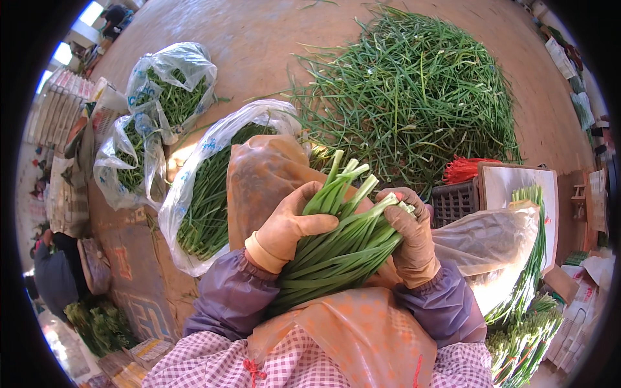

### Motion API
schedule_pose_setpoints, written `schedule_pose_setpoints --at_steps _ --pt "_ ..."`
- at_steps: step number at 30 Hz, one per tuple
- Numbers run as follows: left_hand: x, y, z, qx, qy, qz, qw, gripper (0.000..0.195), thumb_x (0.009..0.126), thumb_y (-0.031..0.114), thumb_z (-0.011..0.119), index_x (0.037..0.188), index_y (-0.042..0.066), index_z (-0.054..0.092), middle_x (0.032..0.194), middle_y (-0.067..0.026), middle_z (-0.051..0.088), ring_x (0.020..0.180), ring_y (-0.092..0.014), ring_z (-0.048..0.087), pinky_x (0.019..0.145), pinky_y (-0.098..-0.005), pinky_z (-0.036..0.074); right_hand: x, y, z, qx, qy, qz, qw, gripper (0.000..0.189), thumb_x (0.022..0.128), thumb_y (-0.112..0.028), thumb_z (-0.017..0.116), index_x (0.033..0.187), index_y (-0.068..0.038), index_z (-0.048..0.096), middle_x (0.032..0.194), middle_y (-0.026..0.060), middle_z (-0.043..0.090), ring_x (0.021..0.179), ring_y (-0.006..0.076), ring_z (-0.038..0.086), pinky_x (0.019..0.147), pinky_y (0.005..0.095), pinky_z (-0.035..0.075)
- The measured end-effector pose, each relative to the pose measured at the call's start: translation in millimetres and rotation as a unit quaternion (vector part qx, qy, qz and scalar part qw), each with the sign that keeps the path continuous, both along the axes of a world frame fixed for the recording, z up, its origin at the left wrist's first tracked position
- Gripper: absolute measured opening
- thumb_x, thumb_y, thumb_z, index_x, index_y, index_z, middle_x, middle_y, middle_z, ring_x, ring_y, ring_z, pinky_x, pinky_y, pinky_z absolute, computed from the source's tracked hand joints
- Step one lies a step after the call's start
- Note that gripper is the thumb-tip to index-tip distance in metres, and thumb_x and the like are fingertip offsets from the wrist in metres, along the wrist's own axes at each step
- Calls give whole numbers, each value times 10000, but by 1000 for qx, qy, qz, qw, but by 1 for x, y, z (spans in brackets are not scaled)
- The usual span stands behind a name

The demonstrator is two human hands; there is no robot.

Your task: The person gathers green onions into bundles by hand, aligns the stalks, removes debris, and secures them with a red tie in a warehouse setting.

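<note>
My left hand (286,228), in a tan rubber glove, grips a bunch of flat-leaved greens (335,262) resembling garlic chives, its thumb across the stalks. My right hand (412,237), in a more soiled glove, holds the pale stalk ends on the other side, fingertips pinched around them. Several stalk ends stick up unevenly between the two hands. The leaves run down toward my lap, over a translucent orange-patterned plastic apron (349,320). Just left of my knee, an open clear plastic bag (177,218) holds more long greens.
A large heap of loose greens (412,97) covers the floor ahead. Two more bags of greens (179,97) lie left. At right are a dark plastic crate (454,201), red ties (465,168), a white board (499,189) and tied bundles (521,349). A person (56,271) is at far left.
</note>
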State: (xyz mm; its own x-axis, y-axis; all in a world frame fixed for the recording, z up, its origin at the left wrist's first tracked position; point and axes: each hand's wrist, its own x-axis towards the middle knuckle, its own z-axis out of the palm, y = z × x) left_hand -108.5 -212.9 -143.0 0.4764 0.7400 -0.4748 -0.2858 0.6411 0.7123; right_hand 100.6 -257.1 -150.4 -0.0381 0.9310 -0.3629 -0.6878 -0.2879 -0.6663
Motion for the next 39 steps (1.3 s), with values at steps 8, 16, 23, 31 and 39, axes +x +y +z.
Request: schedule_pose_setpoints --at_steps 8,16,23,31,39 --pt "0 -4 0 45 -27 -38 998 632 721 48 770 1284 9 485 1167 -79 610 1062 -182 592 963 -342 464 28 3 -11 28 -112 82 990 162 774 -28 709 935 -37 701 911 49 681 839 128 629 793 275 500" --pt "0 -4 1 8 -130 -38 991 678 744 143 729 1339 -24 451 1222 -120 597 1094 -224 593 983 -364 460 45 34 -1 102 -167 -64 979 86 866 -103 630 890 -27 662 910 76 669 770 154 629 747 316 529" --pt "-5 -5 -1 14 -139 -18 990 645 763 145 701 1335 -23 456 1218 -117 594 1098 -223 589 982 -354 459 159 76 52 143 -212 -335 907 252 977 -300 546 1029 -74 641 1043 86 675 925 167 646 815 319 513" --pt "2 -5 -1 23 -133 -15 991 630 764 157 685 1322 -37 468 1260 -143 584 1127 -237 585 1002 -363 451 15 28 28 36 -245 188 951 147 863 -58 699 1004 -18 692 878 2 678 799 78 611 718 229 502" --pt "0 -6 -5 20 -144 -7 989 633 758 130 697 1323 -36 465 1286 -146 573 1149 -238 577 1022 -370 442 16 24 6 175 -377 110 903 36 804 -17 709 828 -33 687 790 29 646 741 124 587 674 273 472"
